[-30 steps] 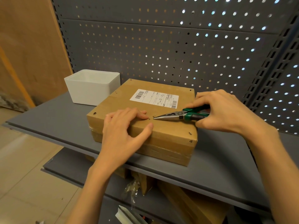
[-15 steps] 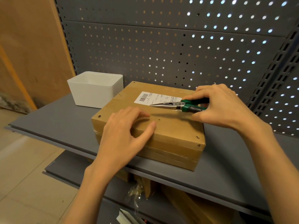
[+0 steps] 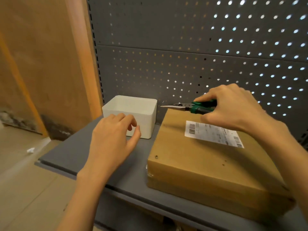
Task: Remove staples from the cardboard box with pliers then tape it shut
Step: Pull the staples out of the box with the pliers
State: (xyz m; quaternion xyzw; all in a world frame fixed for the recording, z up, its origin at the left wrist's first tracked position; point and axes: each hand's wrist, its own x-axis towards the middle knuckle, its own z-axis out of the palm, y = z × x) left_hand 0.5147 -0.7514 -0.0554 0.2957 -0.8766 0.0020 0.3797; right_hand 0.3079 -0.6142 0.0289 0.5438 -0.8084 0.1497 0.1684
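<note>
a: cardboard box [image 3: 208, 165] flat on shelf [image 3: 93, 150]; pliers [image 3: 188, 106] over its far-left corner, long axis level, nose toward white bin [image 3: 131, 112] just left.

b: right hand [image 3: 233, 105] clenched on the handles; left hand [image 3: 115, 137] loose, empty, nearer the bin.

Our right fingers [image 3: 206, 99] hold the pliers [image 3: 186, 106] above the box [image 3: 200, 164]; the bin [image 3: 133, 110] sits beyond our left fingers [image 3: 126, 119].
</note>
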